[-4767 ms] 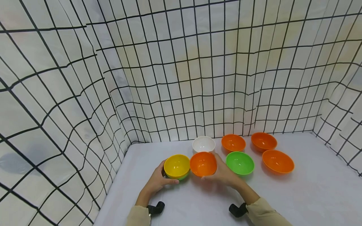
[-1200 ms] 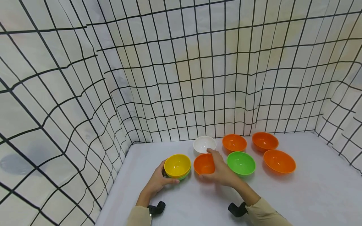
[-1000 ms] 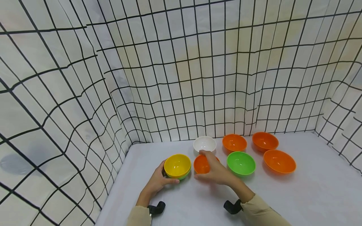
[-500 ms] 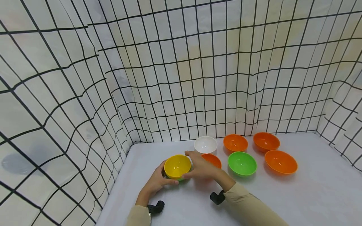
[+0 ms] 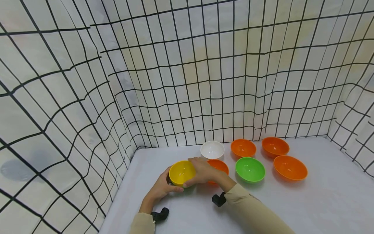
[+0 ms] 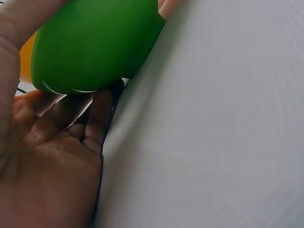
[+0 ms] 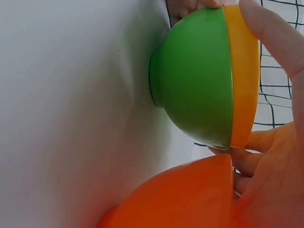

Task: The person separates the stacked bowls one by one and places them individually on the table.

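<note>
A yellow bowl sits nested in a green bowl, whose foot is at the white tabletop. My left hand holds this stack from the left, thumb at the front and fingers round the far side of the green wall. From the right, my right hand grips the yellow bowl's rim, its thumb near the left thumb and its fingers behind. An orange bowl stands beside the stack, partly hidden behind the right hand.
Behind stand a white bowl and an orange bowl. Farther right are a green bowl and two more orange bowls, one at the back and one nearer. A white wall with black grid lines encloses the table.
My right hand has set the orange bowl down beside the stack, let go of it and moved left onto the yellow bowl. The left hand has stayed at the stack.
</note>
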### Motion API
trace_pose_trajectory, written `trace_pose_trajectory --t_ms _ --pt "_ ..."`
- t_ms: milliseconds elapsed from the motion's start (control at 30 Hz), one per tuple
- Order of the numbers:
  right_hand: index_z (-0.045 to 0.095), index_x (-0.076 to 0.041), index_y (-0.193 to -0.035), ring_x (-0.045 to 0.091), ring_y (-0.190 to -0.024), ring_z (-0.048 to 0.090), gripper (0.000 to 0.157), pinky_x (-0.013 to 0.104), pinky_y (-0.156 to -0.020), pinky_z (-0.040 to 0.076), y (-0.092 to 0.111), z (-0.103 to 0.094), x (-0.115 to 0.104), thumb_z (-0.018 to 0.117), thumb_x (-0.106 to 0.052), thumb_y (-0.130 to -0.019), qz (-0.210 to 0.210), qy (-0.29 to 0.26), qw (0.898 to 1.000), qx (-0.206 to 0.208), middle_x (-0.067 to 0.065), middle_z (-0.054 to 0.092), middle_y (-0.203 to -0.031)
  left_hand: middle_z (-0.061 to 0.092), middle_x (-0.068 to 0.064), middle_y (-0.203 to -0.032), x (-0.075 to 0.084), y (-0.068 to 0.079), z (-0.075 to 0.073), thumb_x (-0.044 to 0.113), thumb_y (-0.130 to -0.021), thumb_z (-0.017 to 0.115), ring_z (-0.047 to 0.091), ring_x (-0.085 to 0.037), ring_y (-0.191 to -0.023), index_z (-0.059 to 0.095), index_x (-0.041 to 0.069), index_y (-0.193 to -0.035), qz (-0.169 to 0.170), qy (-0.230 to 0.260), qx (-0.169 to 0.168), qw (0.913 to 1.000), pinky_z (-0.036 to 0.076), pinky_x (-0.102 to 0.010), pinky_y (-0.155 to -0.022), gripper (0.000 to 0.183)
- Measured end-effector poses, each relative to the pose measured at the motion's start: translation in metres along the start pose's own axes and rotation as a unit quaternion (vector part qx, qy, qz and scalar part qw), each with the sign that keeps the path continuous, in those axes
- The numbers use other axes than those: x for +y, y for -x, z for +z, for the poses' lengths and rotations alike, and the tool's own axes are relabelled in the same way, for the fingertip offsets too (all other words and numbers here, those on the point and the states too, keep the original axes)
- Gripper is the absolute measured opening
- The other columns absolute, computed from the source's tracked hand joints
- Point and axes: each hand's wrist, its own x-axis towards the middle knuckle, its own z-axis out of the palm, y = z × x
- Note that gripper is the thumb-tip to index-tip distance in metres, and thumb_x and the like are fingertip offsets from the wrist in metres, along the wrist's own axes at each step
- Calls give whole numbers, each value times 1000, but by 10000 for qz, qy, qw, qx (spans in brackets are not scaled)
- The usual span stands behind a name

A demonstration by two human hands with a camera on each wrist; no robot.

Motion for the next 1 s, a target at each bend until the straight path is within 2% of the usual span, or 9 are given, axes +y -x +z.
trace_pose_trajectory --t_ms 233,500,867,1000 --pt "38 -9 -155 25 -130 51 110 51 -111 49 -5 -2 0 83 -65 -71 80 138 9997 -157 9 53 -149 49 3 -154 1 1 1 28 -70 96 36 -27 -151 40 26 -154 -3 -42 14 10000 19 -56 -129 101" --pt "43 -11 -151 21 -121 52 106 46 -105 53 -6 0 3 84 -65 -70 -14 126 9999 -52 5 59 -139 49 2 -154 1 1 1 29 -70 96 36 -28 -152 40 25 -154 10 -52 43 10000 20 -57 -129 101" --pt "46 -11 -149 21 -119 52 107 43 -100 55 -4 2 5 85 -66 -67 -184 82 9992 359 5 62 -134 47 2 -157 0 0 1 30 -70 96 33 -28 -153 40 25 -154 -6 -74 41 10000 18 -57 -129 101" --pt "44 -9 -151 22 -121 53 110 44 -102 54 0 0 4 86 -65 -67 -195 -94 9984 525 6 60 -137 45 2 -158 0 0 1 28 -70 96 30 -29 -155 39 24 -155 -27 35 55 10000 16 -57 -129 103"
